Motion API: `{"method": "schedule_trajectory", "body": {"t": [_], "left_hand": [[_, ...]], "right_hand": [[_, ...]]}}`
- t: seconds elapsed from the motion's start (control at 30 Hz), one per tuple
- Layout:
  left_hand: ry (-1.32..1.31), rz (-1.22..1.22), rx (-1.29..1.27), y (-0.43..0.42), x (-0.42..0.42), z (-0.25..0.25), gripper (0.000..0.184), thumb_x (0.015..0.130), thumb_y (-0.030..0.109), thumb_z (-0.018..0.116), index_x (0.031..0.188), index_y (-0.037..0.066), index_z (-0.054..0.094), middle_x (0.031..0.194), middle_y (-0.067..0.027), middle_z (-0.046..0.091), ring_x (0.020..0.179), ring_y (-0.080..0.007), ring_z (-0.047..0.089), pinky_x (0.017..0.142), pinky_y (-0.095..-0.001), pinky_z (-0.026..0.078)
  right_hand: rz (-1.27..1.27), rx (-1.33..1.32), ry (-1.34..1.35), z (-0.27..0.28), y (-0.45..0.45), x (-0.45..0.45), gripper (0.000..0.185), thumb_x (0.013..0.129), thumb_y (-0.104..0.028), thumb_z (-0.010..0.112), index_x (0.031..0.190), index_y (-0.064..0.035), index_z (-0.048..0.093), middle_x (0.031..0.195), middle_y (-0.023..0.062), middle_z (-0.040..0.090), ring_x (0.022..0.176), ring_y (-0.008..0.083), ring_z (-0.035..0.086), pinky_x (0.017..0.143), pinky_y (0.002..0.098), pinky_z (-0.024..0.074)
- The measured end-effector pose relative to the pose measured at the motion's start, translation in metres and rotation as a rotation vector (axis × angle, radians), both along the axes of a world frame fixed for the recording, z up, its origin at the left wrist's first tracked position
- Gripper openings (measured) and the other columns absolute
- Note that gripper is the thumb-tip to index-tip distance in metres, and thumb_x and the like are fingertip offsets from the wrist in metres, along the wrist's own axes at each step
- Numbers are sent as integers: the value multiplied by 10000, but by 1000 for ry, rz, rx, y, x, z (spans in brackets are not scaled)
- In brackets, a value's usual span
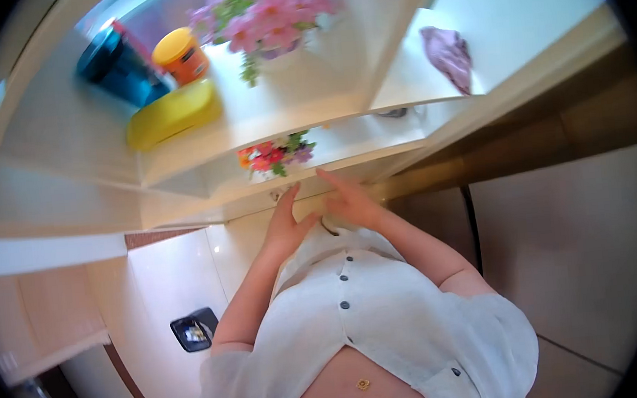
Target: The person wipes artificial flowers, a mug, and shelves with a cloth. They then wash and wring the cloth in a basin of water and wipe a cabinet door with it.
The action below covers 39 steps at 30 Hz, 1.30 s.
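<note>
On the far L, a black-rimmed box [193, 330] is sitting on the pale floor [181, 275], w/ small bright contents showing but too small to ID. Above it, on the upper shelf [251, 121], a blue container [119, 67] is leaning at an angle, an orange tub [181, 57] is standing just beside it & a yellow case [175, 114] is lying in front near the edge. Next along, pink flowers [272, 13] are filling the mid part of that shelf. Below, on the lower shelf [359, 138], a small red-and-purple bunch [277, 155] is resting behind the front edge, just beyond both hands. The L hand [288, 220] is hovering near that edge, fingers pointing up, thumb spreading wide toward the R, nothing visible in its grasp; a small item [278, 194] is showing by its fingertips, too unclear to name. The R hand [349, 200] is reaching close by, index stretching out toward the edge, thumb apart, other fingers blurred; no held item is showing, & can't tell if the fingertip is touching the edge. Farther R, a crumpled mauve cloth [448, 57] is lying in the upper R compartment.
</note>
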State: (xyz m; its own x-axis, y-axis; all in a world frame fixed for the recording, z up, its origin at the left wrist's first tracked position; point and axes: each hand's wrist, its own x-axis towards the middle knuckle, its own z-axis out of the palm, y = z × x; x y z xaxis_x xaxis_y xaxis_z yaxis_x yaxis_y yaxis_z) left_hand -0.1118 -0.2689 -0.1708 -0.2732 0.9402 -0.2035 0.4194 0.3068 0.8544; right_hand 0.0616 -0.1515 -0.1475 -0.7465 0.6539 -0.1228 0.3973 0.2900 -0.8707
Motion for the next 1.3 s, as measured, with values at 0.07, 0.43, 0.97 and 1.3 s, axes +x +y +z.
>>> {"method": "schedule_trajectory", "body": {"t": [0.07,0.43,0.97,1.3], "left_hand": [[-170,-142,116,11,26,46,777,832,136,727,1485,20,323,1497,-175,382,1399,-268,354,1130,-401,321],[62,-403,706,150,110,182,702,829,15,639,1467,25,346,1483,-196,395,1390,-352,361,1133,-412,315],[626,-128,556,269,152,171,639,783,-42,453,1416,-68,369,1469,-271,382,1390,-405,344,1166,-480,253],[615,-218,593,252,137,163,631,780,-42,483,1402,-80,377,1451,-262,406,1370,-402,375,1147,-496,288]], "right_hand": [[4,24,215,18,-2,23,620,850,-74,621,1432,-28,414,1402,190,503,1298,322,484,1049,378,426],[-329,783,294,156,129,94,422,859,-54,609,1279,-31,568,1330,186,548,1254,346,509,1046,426,403],[-320,795,-610,142,288,49,539,945,-245,478,1413,16,426,1515,235,341,1411,373,315,1144,442,276],[-417,761,-545,142,303,39,382,951,-233,414,1212,-10,581,1331,177,528,1292,317,453,1081,433,351]]}}
